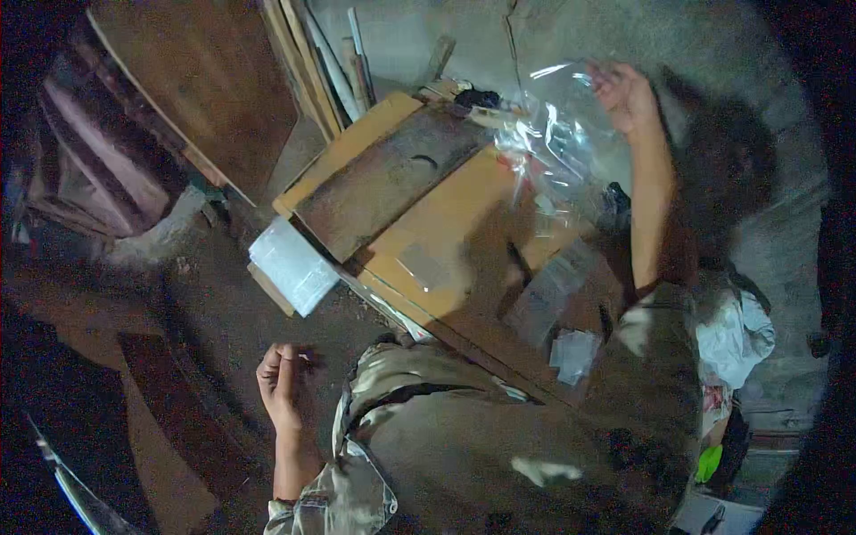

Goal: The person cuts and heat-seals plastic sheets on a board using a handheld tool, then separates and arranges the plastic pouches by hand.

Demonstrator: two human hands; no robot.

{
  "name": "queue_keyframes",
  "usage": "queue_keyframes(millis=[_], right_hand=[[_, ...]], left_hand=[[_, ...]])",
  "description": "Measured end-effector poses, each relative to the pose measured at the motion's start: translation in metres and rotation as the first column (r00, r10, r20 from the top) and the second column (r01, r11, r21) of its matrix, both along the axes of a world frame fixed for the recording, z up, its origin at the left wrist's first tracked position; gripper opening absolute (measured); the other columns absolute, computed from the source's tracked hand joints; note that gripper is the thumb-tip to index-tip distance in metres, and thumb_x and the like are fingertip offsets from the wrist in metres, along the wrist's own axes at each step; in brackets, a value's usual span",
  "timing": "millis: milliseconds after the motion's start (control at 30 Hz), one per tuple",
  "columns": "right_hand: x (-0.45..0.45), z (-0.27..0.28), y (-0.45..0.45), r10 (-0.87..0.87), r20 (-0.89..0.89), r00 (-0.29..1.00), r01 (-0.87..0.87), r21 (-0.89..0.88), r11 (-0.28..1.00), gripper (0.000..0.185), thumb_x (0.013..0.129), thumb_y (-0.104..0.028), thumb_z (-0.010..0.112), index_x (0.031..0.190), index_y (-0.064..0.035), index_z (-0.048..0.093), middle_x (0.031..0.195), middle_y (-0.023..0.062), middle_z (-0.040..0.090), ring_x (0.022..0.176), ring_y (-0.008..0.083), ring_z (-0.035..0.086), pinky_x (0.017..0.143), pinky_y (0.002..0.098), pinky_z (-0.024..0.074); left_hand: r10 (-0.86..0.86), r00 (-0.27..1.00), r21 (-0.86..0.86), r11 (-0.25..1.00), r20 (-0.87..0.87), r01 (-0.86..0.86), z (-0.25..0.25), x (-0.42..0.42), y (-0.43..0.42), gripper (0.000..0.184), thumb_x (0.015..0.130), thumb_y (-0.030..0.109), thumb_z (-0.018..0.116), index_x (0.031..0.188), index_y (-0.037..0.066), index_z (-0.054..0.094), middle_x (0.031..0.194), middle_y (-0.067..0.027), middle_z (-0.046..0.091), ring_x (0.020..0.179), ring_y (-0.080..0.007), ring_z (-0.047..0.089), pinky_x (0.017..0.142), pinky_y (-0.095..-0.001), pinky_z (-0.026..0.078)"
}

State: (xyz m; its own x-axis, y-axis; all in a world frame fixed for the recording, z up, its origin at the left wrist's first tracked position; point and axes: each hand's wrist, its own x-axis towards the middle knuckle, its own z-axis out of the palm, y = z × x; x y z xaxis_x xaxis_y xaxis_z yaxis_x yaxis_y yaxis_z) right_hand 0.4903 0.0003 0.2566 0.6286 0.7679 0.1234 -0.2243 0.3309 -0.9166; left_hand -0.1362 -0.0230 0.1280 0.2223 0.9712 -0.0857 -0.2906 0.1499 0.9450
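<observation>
My right hand (621, 96) is raised at the upper right, its fingers closed on the edge of a clear plastic bag (557, 143). The shiny plastic hangs from the fingers over the far right end of the cardboard-topped surface (481, 201). At the lower left, my left hand (279, 376) is held in the air with thumb and fingers pressed together. Whether anything small is between them I cannot tell. Nearest to it is a stack of white sheets or packets (294, 266), which juts over the surface's left edge.
A dark flat board (388, 174) lies across the cardboard. Small clear packets (575, 352) and a thin clear sleeve (423, 267) rest nearer my body. A large wooden panel (201, 80) and upright sticks (343, 67) stand behind. White plastic bags (736, 334) lie at the right.
</observation>
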Motion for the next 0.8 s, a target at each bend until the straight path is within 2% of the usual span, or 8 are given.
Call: queue_keyframes(millis=[33,100,167,233,400,433,633,800], right_hand=[[0.0,0.006,-0.009,-0.007,-0.008,1.0,0.007,-0.007,1.0,0.026,0.09,-0.016,0.044,0.109,0.0026,0.048,0.1,0.0182,0.06,0.087,0.0294,0.061,0.071,0.0385,0.0518],[-0.003,0.005,-0.036,0.014,0.078,0.997,-0.012,-0.027,1.0,0.026,0.087,-0.016,0.048,0.106,0.0008,0.049,0.116,0.022,0.056,0.095,0.0268,0.058,0.08,0.0362,0.0468],[0.031,-0.022,-0.067,0.063,0.071,0.996,-0.06,-0.037,0.997,0.026,0.087,-0.017,0.049,0.106,0.0008,0.05,0.117,0.0214,0.056,0.093,0.026,0.059,0.079,0.0354,0.0473],[0.037,-0.047,-0.093,0.11,0.072,0.991,-0.107,-0.042,0.993,0.027,0.086,-0.017,0.049,0.106,0.0008,0.05,0.117,0.0209,0.056,0.09,0.0252,0.06,0.078,0.0347,0.0478],[0.037,-0.11,-0.151,0.056,0.262,0.963,0.046,-0.37,0.928,0.027,0.087,-0.02,0.049,0.101,0.0025,0.054,0.115,0.0192,0.058,0.083,0.0243,0.061,0.075,0.0353,0.05],[0.05,-0.128,-0.157,0.052,0.252,0.966,0.048,-0.372,0.927,0.027,0.087,-0.02,0.049,0.101,0.0025,0.054,0.115,0.0192,0.058,0.083,0.0243,0.061,0.075,0.0353,0.05],[0.109,-0.221,-0.198,0.09,0.158,0.983,0.045,-0.69,0.722,0.026,0.085,-0.024,0.052,0.093,0.0004,0.058,0.114,0.0163,0.058,0.084,0.024,0.062,0.071,0.0371,0.0504],[0.13,-0.258,-0.2,0.104,0.312,0.945,0.216,-0.827,0.519,0.026,0.082,-0.025,0.055,0.092,-0.0012,0.059,0.115,0.0164,0.058,0.087,0.0261,0.061,0.073,0.0383,0.0495]], left_hand=[[-0.01,0.999,0.007,1.0,-0.035,0.01,-0.002,0.006,0.002,0.02,0.093,0.017,0.054,0.079,0.003,0.059,0.076,-0.0067,0.064,0.064,-0.0125,0.056,0.062,-0.028,0.045],[-0.014,0.999,-0.01,1.0,-0.033,0.013,0.007,0.021,0.006,0.021,0.092,0.019,0.055,0.08,0.003,0.061,0.075,-0.0053,0.063,0.064,-0.0115,0.054,0.061,-0.0269,0.043],[0.006,0.982,-0.004,1.0,-0.191,-0.007,0.007,0.029,0.01,0.022,0.091,0.022,0.057,0.081,0.003,0.061,0.075,-0.0046,0.063,0.064,-0.0105,0.053,0.06,-0.0259,0.041],[-0.024,0.995,-0.022,1.0,-0.102,0.022,-0.002,0.039,0.015,0.022,0.091,0.023,0.058,0.081,0.003,0.061,0.075,-0.0048,0.063,0.064,-0.0105,0.053,0.06,-0.0258,0.041],[-0.039,0.981,-0.133,0.991,-0.19,0.014,-0.015,0.061,0.026,0.024,0.091,0.024,0.056,0.083,0.003,0.062,0.074,-0.0055,0.063,0.065,-0.0114,0.054,0.063,-0.0266,0.041],[-0.045,0.979,-0.136,0.991,-0.199,0.018,-0.014,0.067,0.028,0.024,0.091,0.024,0.056,0.083,0.003,0.062,0.074,-0.0055,0.063,0.065,-0.0114,0.054,0.063,-0.0266,0.041],[-0.195,0.925,-0.122,0.979,-0.326,0.163,-0.019,0.091,0.037,0.021,0.091,0.02,0.056,0.084,0.002,0.062,0.078,-0.0065,0.064,0.068,-0.0123,0.056,0.064,-0.0268,0.04],[-0.188,0.925,-0.187,0.974,-0.329,0.132,-0.018,0.111,0.033,0.018,0.091,0.016,0.054,0.084,0.001,0.062,0.08,-0.0077,0.064,0.068,-0.0128,0.056,0.064,-0.0272,0.04]])
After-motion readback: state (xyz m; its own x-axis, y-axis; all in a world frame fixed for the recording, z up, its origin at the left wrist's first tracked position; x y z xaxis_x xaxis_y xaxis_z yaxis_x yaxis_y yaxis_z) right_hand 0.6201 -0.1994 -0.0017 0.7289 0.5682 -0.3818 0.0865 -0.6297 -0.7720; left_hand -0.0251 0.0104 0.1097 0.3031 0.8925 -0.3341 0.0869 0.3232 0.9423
